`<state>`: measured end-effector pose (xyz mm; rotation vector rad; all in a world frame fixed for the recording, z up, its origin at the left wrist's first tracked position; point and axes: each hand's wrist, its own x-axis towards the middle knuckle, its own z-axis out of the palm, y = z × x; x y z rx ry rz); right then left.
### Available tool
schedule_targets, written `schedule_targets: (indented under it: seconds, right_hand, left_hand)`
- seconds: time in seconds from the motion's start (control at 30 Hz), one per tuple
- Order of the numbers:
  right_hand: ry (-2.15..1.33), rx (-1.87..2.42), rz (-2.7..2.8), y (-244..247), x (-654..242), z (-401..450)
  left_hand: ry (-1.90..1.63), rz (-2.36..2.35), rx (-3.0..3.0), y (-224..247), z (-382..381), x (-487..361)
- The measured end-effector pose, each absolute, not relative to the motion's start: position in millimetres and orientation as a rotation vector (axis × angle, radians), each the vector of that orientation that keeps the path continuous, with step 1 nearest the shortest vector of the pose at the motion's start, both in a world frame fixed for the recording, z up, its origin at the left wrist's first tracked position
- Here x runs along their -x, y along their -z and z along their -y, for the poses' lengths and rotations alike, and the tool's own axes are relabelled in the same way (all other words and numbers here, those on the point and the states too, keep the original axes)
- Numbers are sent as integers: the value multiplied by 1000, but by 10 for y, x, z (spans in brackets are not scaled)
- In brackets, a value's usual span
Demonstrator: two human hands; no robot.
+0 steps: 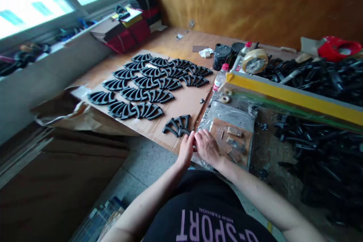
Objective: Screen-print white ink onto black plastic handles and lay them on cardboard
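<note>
My left hand (185, 149) and my right hand (207, 147) are close together at the near edge of the work surface, their fingertips almost meeting. Just beyond them lies a black fan-shaped plastic part (177, 125), nearly touching my left fingers. Whether either hand holds something small is hidden by the fingers. My right hand rests over a plastic-covered metal plate (232, 119) topped with brown pads (231, 140). Many similar black fan-shaped parts (144, 94) lie in rows on a cardboard sheet (187, 102).
A wooden table (172, 41) carries a tape roll (255, 61), a plastic bottle (220, 77) and black containers (222, 56). A yellow-edged board (295, 98) separates heaps of black parts (320, 151). Flattened cardboard (59, 166) lies on the floor at left.
</note>
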<state>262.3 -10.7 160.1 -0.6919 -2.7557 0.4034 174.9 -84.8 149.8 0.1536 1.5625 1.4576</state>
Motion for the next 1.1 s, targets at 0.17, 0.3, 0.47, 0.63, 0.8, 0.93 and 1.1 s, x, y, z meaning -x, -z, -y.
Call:
schedule_targets:
  seconds: [0.17,0.3,0.47,0.63,0.8,0.93,1.1]
  right_hand:
    - [-595,565,2900,-1350,-1978,45]
    - [-587,670,3044,-1141,-1652,-26]
    - [-633,789,3192,-1005,-1395,122]
    - [-619,865,3244,-997,-1214,103]
    - [-656,947,3147,-1041,-1177,35]
    - [-641,1057,2935,-1074,-1084,-155]
    - [-648,1222,2710,-1046,-750,-808]
  left_hand:
    - [-1400,-1888,-1,-995,1258,-1005]
    - [-1086,-2026,-29,-595,1471,-766]
    - [-919,-2013,-141,-368,1376,-651]
    - [-866,-1994,-167,-399,1303,-565]
    - [-905,-2056,-190,-551,1193,-554]
    - [-953,-2076,-271,-686,871,-383]
    - [-954,-2048,-432,-842,56,78]
